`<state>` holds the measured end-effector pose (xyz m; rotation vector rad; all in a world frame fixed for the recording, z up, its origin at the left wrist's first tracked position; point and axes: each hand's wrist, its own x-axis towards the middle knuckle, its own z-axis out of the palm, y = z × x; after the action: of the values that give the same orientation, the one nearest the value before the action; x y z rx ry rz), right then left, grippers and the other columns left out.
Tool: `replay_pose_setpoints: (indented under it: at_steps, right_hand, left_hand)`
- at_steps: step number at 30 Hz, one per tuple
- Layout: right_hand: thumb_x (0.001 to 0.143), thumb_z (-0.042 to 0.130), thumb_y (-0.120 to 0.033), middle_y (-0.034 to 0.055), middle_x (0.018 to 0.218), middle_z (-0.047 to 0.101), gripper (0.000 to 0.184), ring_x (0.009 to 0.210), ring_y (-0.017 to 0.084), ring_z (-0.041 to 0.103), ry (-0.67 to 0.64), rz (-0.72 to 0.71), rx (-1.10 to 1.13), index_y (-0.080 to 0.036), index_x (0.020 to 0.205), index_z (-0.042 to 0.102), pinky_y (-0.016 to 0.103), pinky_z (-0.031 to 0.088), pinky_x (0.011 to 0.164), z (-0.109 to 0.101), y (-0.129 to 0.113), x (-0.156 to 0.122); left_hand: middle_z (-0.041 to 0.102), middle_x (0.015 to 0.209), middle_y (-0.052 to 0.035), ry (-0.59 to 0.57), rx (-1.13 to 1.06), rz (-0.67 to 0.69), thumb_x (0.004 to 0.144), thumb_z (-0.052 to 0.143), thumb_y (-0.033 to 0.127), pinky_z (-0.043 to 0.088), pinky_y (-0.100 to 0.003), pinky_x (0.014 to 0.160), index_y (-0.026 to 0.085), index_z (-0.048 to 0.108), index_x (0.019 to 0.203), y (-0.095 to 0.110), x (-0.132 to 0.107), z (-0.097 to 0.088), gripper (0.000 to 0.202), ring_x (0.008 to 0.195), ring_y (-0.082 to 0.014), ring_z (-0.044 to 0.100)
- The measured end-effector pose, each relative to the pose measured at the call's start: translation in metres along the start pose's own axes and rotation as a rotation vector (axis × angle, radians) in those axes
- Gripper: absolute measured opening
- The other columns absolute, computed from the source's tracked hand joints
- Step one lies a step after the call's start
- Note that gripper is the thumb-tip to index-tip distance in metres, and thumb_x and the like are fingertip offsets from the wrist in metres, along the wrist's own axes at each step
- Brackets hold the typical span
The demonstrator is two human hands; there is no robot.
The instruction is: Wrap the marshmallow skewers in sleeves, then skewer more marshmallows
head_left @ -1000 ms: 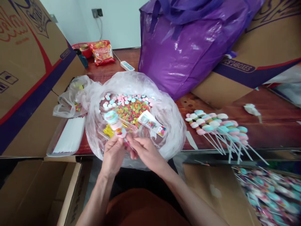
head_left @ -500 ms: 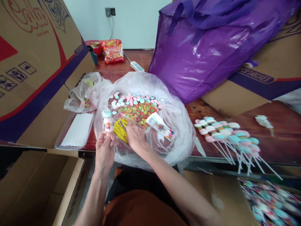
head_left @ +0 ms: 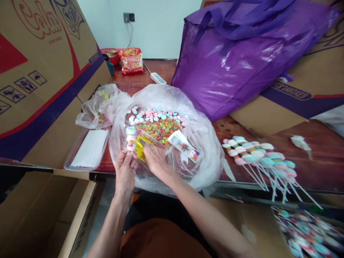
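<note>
In my left hand point(head_left: 125, 163), closed at the stick end, a marshmallow skewer point(head_left: 131, 138) stands upright inside a small printed clear wrapper. My right hand point(head_left: 154, 156) reaches into a clear tray of yellow twist ties point(head_left: 140, 148), fingers curled and pinching among them; its fingertips are partly hidden. Beyond both hands, ring-shaped gummies point(head_left: 161, 129) in mixed colours and pastel marshmallows point(head_left: 154, 114) lie on a spread clear plastic sheet point(head_left: 206, 150). A stack of printed wrappers point(head_left: 184, 145) rests right of my right hand.
White sticks point(head_left: 90, 147) fill a tray at left. Several finished skewers point(head_left: 258, 154) lie on the table at right, with more in a box point(head_left: 309, 229) below. Big cartons point(head_left: 51, 89) and a purple bag point(head_left: 236, 61) flank the work area. An open carton point(head_left: 34, 211) stands lower left.
My left hand and the wrapped skewer have come slightly closer to the twist ties. My right hand stays among the ties. The view has shifted a little.
</note>
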<state>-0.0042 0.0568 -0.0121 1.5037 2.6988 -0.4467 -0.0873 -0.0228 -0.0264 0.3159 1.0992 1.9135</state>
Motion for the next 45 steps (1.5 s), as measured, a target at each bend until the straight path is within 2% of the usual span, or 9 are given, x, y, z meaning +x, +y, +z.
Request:
replay_pose_setpoints:
  at_steps: [7,12,22,25,28,31,35,39,45]
  right_hand:
    - [0.098,0.040,-0.009,0.0129,0.104,0.075,0.024,0.098,0.023,0.072,0.029,0.003,0.084,-0.013,0.114,0.057,0.028,0.049,0.077,-0.012,0.011,-0.005]
    - [0.097,0.044,-0.008,0.0121,0.105,0.075,0.023,0.097,0.021,0.071,0.039,0.007,0.121,-0.014,0.112,0.060,0.025,0.045,0.076,-0.021,0.016,-0.006]
    - [0.096,0.044,-0.008,0.0118,0.105,0.074,0.027,0.097,0.020,0.069,0.048,0.019,0.222,-0.013,0.117,0.060,0.025,0.045,0.078,-0.019,0.022,-0.006]
    - [0.095,0.046,-0.007,0.0083,0.100,0.074,0.023,0.092,0.019,0.068,0.122,-0.019,0.305,-0.016,0.104,0.066,0.024,0.044,0.077,-0.016,0.025,-0.007]
    - [0.094,0.047,-0.010,0.0034,0.085,0.071,0.022,0.077,0.016,0.064,0.264,-0.060,0.420,-0.018,0.091,0.068,0.024,0.041,0.070,-0.015,0.030,-0.012]
    - [0.093,0.051,-0.016,0.0002,0.077,0.068,0.019,0.069,0.013,0.059,0.393,-0.148,0.696,-0.018,0.084,0.067,0.022,0.041,0.067,-0.015,0.034,-0.025]
    - [0.085,0.061,-0.024,-0.0006,0.072,0.066,0.013,0.064,0.012,0.057,0.294,-0.190,1.054,-0.018,0.077,0.068,0.022,0.042,0.060,-0.014,0.034,-0.042]
    - [0.077,0.065,-0.026,-0.0011,0.066,0.063,0.012,0.062,0.013,0.055,0.293,-0.037,1.245,-0.017,0.070,0.067,0.023,0.043,0.058,-0.012,0.038,-0.048]
    - [0.074,0.069,-0.032,-0.0030,0.060,0.057,0.019,0.056,0.011,0.050,0.301,0.101,1.427,-0.018,0.065,0.060,0.022,0.040,0.053,-0.015,0.055,-0.059]
  left_hand:
    - [0.055,0.066,0.0030,0.019,0.004,-0.002,0.071,0.080,0.024,0.027,-0.014,0.046,0.015,0.059,0.082,-0.001,0.001,0.002,0.026,0.048,-0.0019,0.032]
    - [0.052,0.064,0.0048,0.036,-0.013,0.004,0.069,0.081,0.022,0.027,-0.014,0.045,0.016,0.057,0.082,0.000,0.001,0.005,0.027,0.047,-0.0018,0.032]
    - [0.053,0.064,0.0047,0.024,-0.019,-0.002,0.070,0.081,0.022,0.028,-0.015,0.046,0.016,0.056,0.082,0.002,0.001,0.007,0.028,0.048,-0.0019,0.034]
    - [0.054,0.064,0.0043,0.029,-0.014,-0.002,0.071,0.080,0.023,0.027,-0.015,0.046,0.017,0.055,0.083,0.001,0.001,0.008,0.029,0.047,-0.0021,0.035]
    - [0.058,0.065,0.0039,0.049,0.012,0.020,0.072,0.079,0.024,0.026,-0.015,0.046,0.019,0.052,0.087,0.001,0.000,0.010,0.031,0.046,-0.0022,0.035]
    - [0.058,0.064,0.0053,0.063,0.049,0.028,0.074,0.075,0.024,0.025,-0.015,0.046,0.022,0.048,0.089,0.002,-0.001,0.013,0.031,0.045,-0.0027,0.035]
    - [0.052,0.064,0.0073,-0.047,0.089,-0.062,0.076,0.074,0.024,0.023,-0.016,0.046,0.023,0.048,0.087,0.000,-0.007,0.023,0.029,0.046,-0.0032,0.035]
    - [0.045,0.060,0.0079,-0.184,0.102,-0.119,0.075,0.075,0.023,0.024,-0.017,0.047,0.021,0.052,0.083,-0.007,-0.016,0.034,0.024,0.048,-0.0041,0.033]
    - [0.049,0.064,0.0055,-0.317,0.180,-0.064,0.078,0.079,0.032,0.030,-0.018,0.049,0.019,0.061,0.088,-0.024,-0.025,0.049,0.025,0.052,-0.0052,0.037]
